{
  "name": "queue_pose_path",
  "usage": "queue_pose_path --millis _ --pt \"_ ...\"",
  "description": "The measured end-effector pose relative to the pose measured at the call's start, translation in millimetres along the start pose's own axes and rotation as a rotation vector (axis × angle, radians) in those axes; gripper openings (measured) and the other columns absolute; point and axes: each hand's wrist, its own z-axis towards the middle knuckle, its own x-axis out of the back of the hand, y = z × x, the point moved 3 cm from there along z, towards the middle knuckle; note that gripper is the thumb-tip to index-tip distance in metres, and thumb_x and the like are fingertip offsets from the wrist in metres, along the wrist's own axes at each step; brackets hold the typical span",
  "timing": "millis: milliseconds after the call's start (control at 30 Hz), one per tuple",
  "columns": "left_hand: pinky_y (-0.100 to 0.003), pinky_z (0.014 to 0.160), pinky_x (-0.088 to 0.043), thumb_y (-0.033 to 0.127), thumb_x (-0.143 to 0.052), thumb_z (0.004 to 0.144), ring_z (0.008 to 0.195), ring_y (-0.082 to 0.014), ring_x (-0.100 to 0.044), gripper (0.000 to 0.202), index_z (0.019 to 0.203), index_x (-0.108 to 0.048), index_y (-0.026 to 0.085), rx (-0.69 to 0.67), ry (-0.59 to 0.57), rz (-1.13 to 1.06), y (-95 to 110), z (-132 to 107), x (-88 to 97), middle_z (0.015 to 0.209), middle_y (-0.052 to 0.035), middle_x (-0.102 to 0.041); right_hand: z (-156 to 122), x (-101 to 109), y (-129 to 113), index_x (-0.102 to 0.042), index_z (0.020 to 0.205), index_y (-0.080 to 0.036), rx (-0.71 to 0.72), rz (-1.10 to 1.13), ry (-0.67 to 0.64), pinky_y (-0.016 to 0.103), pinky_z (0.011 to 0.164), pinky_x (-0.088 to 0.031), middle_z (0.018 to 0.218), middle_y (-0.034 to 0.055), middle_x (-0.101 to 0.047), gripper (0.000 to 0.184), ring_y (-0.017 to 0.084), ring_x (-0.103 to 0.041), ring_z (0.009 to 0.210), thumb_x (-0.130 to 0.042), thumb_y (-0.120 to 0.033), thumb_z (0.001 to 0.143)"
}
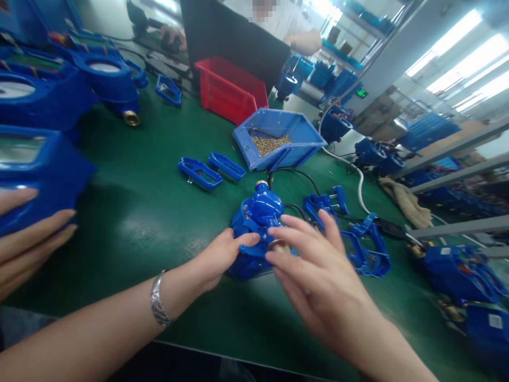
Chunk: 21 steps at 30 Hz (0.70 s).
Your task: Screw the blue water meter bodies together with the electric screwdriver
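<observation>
Head view, wide-angle, edges bent.

- Left hand [222,257]: arm comes in from lower left with a metal bracelet [159,301] on the wrist. Fingers clasp the near side of the blue meter body [257,220]; thumb lies across its flank.
- Right hand [318,270]: fingers spread and straight over the meter's right side, closed on nothing that shows. Thumb hidden under the palm. A small brass piece [277,245] peeps out below the forefinger; contact unclear.
- Meter body sits on the green mat [159,212], centre of bench, near edge. Its lower half is covered by both hands.
- Behind it: blue bin [306,135] of small brass screws, detail too fine to read. Red bin [230,87] further back, contents hidden.
- Loose blue brackets [201,172] left of the blue bin; blue clamps [368,249] just right of the right hand, partly masked by its fingers.
- Far left: a co-worker's hand [27,239], cut by the frame, grips a blue housing [35,170].
- Right edge: more blue meters [461,270], blurred.
</observation>
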Motion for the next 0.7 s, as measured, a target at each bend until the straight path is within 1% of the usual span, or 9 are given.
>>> queue_pose_path --millis 67,100,233,300,367,467,533,567,700 --pt "-0.036 0.077 -0.048 0.039 -0.07 0.066 0.085 -0.0244 -0.065 0.05 0.105 -0.06 0.01 0.046 -0.022 -0.006 0 1 0.6 0.097 -0.0121 -0.07 -11 11 24 -0.066 0.091 -0.016 -0.18 -0.128 0.167 0.045 0.094 -0.044 0.1 0.0103 -0.067 0.017 0.023 -0.062 0.097 -0.05 -0.015 0.085" --pt "-0.036 0.077 -0.048 0.039 -0.071 0.066 0.085 -0.0248 -0.065 0.053 0.108 -0.058 0.009 0.069 -0.022 -0.006 0 1 1.2 0.1 -0.0134 -0.069 -19 11 39 -0.066 0.094 -0.013 -0.316 -0.237 0.177 0.044 0.085 -0.049 0.095 0.0129 -0.067 0.018 0.025 -0.063 0.091 -0.051 -0.017 0.085" --pt "-0.034 0.075 -0.049 0.037 -0.071 0.066 0.085 -0.0236 -0.066 0.055 0.112 -0.055 0.01 0.111 -0.023 -0.004 2 2 4.2 0.105 -0.0141 -0.069 -57 -26 87 -0.055 0.12 -0.006 -0.78 -0.484 -0.278 0.045 0.06 -0.052 0.091 0.0212 -0.064 0.042 0.037 -0.064 0.082 -0.053 -0.025 0.083" --pt "-0.035 0.077 -0.049 0.038 -0.073 0.065 0.086 -0.0246 -0.066 0.055 0.109 -0.057 0.01 0.115 -0.064 -0.003 3 3 5.5 0.101 -0.0131 -0.07 -72 -46 96 -0.045 0.132 -0.007 -0.86 -0.453 -0.374 0.043 0.052 -0.05 0.091 0.0233 -0.063 0.054 0.038 -0.066 0.075 -0.055 -0.024 0.081" --pt "-0.037 0.08 -0.049 0.038 -0.074 0.063 0.088 -0.0266 -0.066 0.056 0.107 -0.058 0.01 0.121 -0.114 0.009 3 3 7.0 0.097 -0.0129 -0.071 -82 -56 101 -0.039 0.136 -0.008 -0.891 -0.418 -0.343 0.041 0.048 -0.049 0.088 0.0233 -0.064 0.058 0.036 -0.067 0.067 -0.053 -0.02 0.081" --pt "-0.041 0.085 -0.048 0.039 -0.074 0.064 0.09 -0.0287 -0.066 0.058 0.11 -0.056 0.009 0.153 -0.177 0.025 0 2 8.9 0.098 -0.0146 -0.071 -93 -50 112 -0.037 0.136 -0.009 -0.946 -0.341 -0.285 0.039 0.052 -0.051 0.085 0.0194 -0.067 0.057 0.031 -0.068 0.065 -0.051 -0.019 0.082" --pt "-0.042 0.087 -0.047 0.039 -0.072 0.066 0.093 -0.0292 -0.065 0.058 0.113 -0.054 0.009 0.172 -0.208 0.035 -3 1 8.6 0.102 -0.016 -0.069 -98 -30 120 -0.035 0.137 -0.013 -0.978 -0.181 -0.146 0.038 0.058 -0.053 0.087 0.0142 -0.068 0.059 0.027 -0.068 0.07 -0.054 -0.023 0.082" --pt "-0.042 0.088 -0.046 0.039 -0.071 0.068 0.095 -0.0296 -0.065 0.058 0.114 -0.053 0.009 0.176 -0.219 0.041 -4 0 8.1 0.104 -0.0165 -0.069 -98 -17 123 -0.036 0.135 -0.016 -0.984 -0.013 0.002 0.038 0.062 -0.054 0.087 0.0108 -0.067 0.06 0.025 -0.068 0.072 -0.057 -0.025 0.08" --pt "-0.044 0.093 -0.044 0.038 -0.07 0.07 0.101 -0.031 -0.062 0.06 0.119 -0.05 0.01 0.19 -0.25 0.067 -7 -3 4.2 0.111 -0.0169 -0.066 -88 39 120 -0.056 0.1 -0.028 -0.813 0.77 0.843 0.04 0.069 -0.054 0.079 0.001 -0.061 0.036 0.02 -0.063 0.07 -0.063 -0.017 0.066"
